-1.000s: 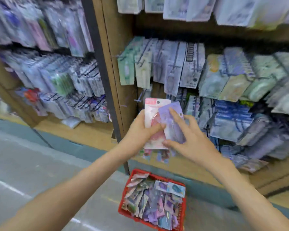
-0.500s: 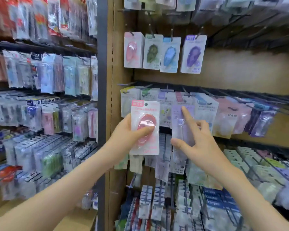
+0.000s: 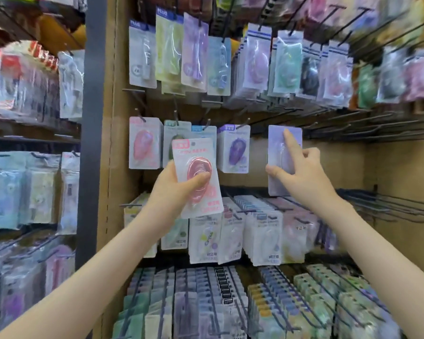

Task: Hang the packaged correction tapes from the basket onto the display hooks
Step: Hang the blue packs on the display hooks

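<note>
My left hand [image 3: 179, 189] grips a pink packaged correction tape [image 3: 197, 177], thumb across its blister, held in front of the middle hook row. My right hand [image 3: 301, 172] holds a purple packaged correction tape [image 3: 277, 152] upright, index finger stretched up its face, thumb at its left edge. It is raised to the right of the hanging purple pack [image 3: 234, 149], near the bare black hooks [image 3: 333, 129]. A pink pack [image 3: 145, 143], a green one and a blue one hang on the same row. The basket is out of view.
The wooden display back [image 3: 340, 165] carries rows of hooks full of packaged stationery above and below. A dark upright post [image 3: 91, 143] divides it from the shelving on the left. Long bare hooks [image 3: 389, 204] jut out at the right.
The view has tilted up from the basket to the hook rows. Both hands rose with their packs, and my right hand moved the purple pack right and up, apart from the pink one.
</note>
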`<action>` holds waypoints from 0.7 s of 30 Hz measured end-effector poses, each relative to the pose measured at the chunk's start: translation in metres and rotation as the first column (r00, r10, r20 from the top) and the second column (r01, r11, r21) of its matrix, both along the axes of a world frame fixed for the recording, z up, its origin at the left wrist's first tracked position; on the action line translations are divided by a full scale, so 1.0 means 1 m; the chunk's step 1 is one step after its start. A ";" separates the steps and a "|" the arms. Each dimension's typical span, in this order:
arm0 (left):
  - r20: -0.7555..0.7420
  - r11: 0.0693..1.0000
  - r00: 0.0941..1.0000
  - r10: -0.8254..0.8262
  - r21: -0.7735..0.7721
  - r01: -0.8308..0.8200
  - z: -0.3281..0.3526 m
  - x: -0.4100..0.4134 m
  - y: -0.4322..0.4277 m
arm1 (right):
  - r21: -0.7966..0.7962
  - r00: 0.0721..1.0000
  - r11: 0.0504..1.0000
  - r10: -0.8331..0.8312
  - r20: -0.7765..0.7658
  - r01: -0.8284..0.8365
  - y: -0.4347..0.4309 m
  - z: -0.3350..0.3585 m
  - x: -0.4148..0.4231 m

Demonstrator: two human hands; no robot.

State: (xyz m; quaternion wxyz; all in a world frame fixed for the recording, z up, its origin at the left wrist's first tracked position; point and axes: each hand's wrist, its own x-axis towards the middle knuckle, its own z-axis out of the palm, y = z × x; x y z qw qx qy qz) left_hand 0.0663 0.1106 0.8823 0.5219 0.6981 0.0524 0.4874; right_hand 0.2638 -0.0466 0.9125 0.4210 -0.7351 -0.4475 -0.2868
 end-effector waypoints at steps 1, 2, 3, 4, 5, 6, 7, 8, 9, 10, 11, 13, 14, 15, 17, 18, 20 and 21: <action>0.000 1.000 1.000 -0.012 0.006 0.012 0.002 0.010 -0.003 | -0.002 0.999 0.999 -0.046 0.010 0.046 -0.005 0.008 0.012; -0.001 1.000 1.000 -0.022 0.013 0.022 0.003 0.021 -0.008 | 0.001 0.996 0.996 -0.091 0.012 0.091 -0.010 0.015 0.025; 0.002 1.000 1.000 -0.024 0.014 0.024 0.005 0.032 -0.012 | 0.008 0.992 0.992 -0.125 0.002 0.125 -0.015 0.023 0.038; 0.005 1.000 1.000 -0.024 0.010 0.023 0.006 0.042 -0.016 | 0.013 0.990 0.990 -0.142 -0.015 0.143 -0.019 0.029 0.051; 0.007 1.000 1.000 -0.019 0.007 0.019 0.006 0.053 -0.021 | 0.007 0.989 0.989 -0.146 -0.027 0.146 -0.023 0.035 0.063; 0.007 1.000 1.000 -0.012 0.005 0.012 0.007 0.063 -0.026 | -0.006 0.989 0.990 -0.144 -0.027 0.144 -0.027 0.040 0.075; 0.008 1.000 1.000 -0.005 0.008 0.004 0.008 0.073 -0.031 | -0.019 0.989 0.989 -0.146 -0.017 0.146 -0.032 0.044 0.087; 0.011 1.000 1.000 0.002 0.014 -0.002 0.010 0.083 -0.036 | -0.036 0.988 0.987 -0.156 -0.006 0.156 -0.035 0.048 0.097; 0.018 1.000 1.000 0.006 0.016 -0.006 0.012 0.092 -0.040 | -0.064 0.986 0.984 -0.165 0.003 0.165 -0.039 0.052 0.106; 0.026 1.000 1.000 0.012 0.015 -0.012 0.013 0.101 -0.045 | -0.101 0.987 0.981 -0.164 0.007 0.163 -0.041 0.055 0.115; 0.032 1.000 0.999 0.020 0.013 -0.021 0.015 0.110 -0.051 | -0.136 0.989 0.980 -0.149 0.009 0.149 -0.042 0.056 0.123; 0.031 0.998 0.998 0.057 0.015 -0.058 0.018 0.126 -0.060 | -0.167 0.993 0.979 -0.110 0.040 0.115 -0.042 0.057 0.135; 0.026 0.996 0.996 0.083 0.022 -0.083 0.020 0.133 -0.064 | -0.166 0.994 0.981 -0.091 0.060 0.100 -0.041 0.056 0.139; 0.026 0.994 0.994 0.106 0.028 -0.107 0.022 0.139 -0.068 | -0.160 0.995 0.984 -0.066 0.071 0.077 -0.040 0.054 0.141; 0.030 0.990 0.990 0.136 0.032 -0.137 0.024 0.147 -0.073 | -0.142 0.998 0.990 -0.008 0.069 0.018 -0.037 0.051 0.143; 0.032 0.988 0.989 0.145 0.038 -0.146 0.026 0.149 -0.074 | -0.131 0.998 0.991 0.011 0.068 -0.002 -0.035 0.050 0.144; 0.042 0.986 0.987 0.153 0.053 -0.155 0.030 0.152 -0.074 | -0.107 0.996 0.994 0.015 0.092 -0.005 -0.033 0.047 0.144; 0.046 0.986 0.987 0.156 0.047 -0.158 0.032 0.154 -0.073 | -0.096 0.992 0.995 -0.001 0.125 0.013 -0.032 0.046 0.145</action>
